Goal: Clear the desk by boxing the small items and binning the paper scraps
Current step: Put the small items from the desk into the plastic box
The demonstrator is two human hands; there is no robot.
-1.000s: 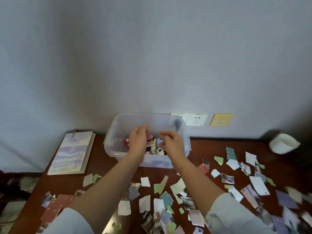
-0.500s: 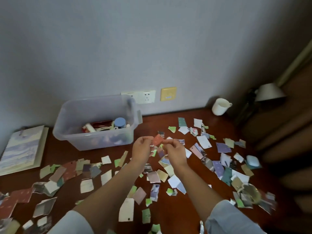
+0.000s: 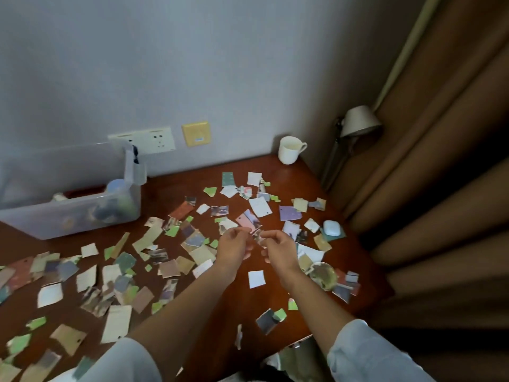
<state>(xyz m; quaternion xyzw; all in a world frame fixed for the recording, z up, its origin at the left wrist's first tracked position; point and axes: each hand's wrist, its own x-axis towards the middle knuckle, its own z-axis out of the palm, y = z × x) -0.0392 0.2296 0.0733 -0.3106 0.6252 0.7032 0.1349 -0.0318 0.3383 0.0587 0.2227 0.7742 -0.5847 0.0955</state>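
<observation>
A small paper scrap (image 3: 257,236) is pinched between both hands, left hand (image 3: 234,248) and right hand (image 3: 279,248), each grip closed on it above the scrap-strewn surface (image 3: 234,301), apparently for binning; the clear plastic box (image 3: 71,213) sits far left.

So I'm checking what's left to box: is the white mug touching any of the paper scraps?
Apart. The head view shows the white mug alone at the desk's back corner, with bare wood between it and the nearest paper scraps.
</observation>
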